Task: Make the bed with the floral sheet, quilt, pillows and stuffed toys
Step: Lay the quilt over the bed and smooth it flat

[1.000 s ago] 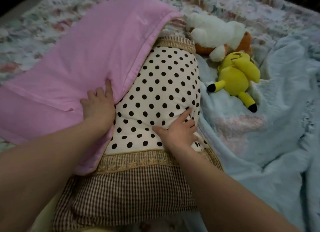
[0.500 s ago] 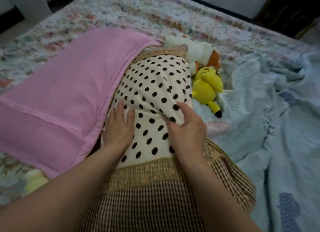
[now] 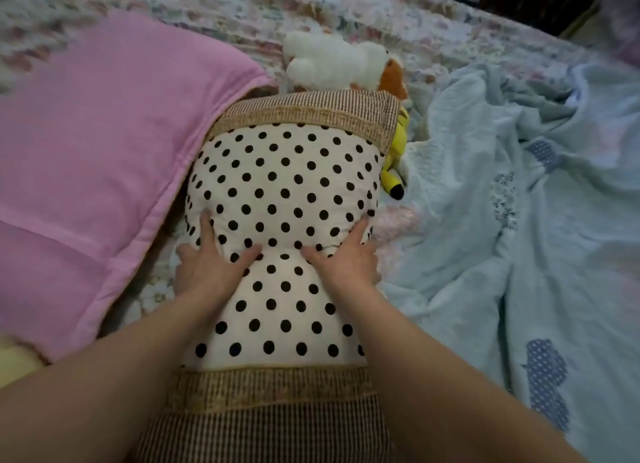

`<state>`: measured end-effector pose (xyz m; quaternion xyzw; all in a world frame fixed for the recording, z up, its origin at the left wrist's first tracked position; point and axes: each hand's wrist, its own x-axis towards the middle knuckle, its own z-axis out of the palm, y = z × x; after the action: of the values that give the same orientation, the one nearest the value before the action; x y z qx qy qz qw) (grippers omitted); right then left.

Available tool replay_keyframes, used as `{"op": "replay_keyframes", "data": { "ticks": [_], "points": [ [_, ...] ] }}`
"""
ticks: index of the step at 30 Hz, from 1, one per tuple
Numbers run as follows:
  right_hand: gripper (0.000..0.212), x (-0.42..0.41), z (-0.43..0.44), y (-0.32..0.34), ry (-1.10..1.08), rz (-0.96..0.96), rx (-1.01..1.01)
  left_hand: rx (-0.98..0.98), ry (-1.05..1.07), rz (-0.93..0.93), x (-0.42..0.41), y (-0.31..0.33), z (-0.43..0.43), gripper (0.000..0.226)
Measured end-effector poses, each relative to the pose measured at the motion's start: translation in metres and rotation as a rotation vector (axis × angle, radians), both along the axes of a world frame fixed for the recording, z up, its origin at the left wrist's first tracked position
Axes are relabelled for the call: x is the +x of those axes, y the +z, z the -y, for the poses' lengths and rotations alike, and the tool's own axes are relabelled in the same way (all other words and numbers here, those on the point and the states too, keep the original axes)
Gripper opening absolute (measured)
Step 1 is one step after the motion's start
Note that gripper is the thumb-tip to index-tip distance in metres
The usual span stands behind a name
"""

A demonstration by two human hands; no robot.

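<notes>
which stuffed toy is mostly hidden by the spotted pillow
The yellow toy, with only a strip showing past the spotted pillow's right edge; the white toy lies mostly in view beyond it.

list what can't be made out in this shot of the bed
Yellow stuffed toy: head view, mostly hidden behind the polka-dot pillow.
White stuffed toy: head view, lower part behind the pillow's far end.
Pale yellow thing: cut off by the left edge and the pink pillow.
Floral sheet: pattern blurred at far left.
</notes>
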<state>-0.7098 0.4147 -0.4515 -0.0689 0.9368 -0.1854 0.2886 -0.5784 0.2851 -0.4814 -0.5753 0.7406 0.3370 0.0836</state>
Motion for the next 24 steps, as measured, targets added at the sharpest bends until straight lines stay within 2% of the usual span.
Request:
{"op": "replay_keyframes", "data": {
  "ticks": [4, 7, 18, 24],
  "points": [
    [0.085, 0.018, -0.003, 0.01, 0.191, -0.398, -0.049, -0.341, -0.187, -0.122, -0.006, 0.035, -0.029, 0.07],
    [0.077, 0.019, -0.022, 0.024, 0.176, -0.521, -0.081, -0.482, -0.302, -0.161, -0.013, 0.062, -0.061, 0.063],
    [0.074, -0.033, -0.151, 0.098, -0.041, -0.686, -0.162, -0.493, -0.432, -0.315, -0.082, 0.14, -0.172, 0.064],
    [0.075, -0.08, -0.27, 0.136, -0.159, -0.782, -0.137, -0.502, -0.551, -0.403, -0.14, 0.176, -0.277, 0.063]
  ]
}}
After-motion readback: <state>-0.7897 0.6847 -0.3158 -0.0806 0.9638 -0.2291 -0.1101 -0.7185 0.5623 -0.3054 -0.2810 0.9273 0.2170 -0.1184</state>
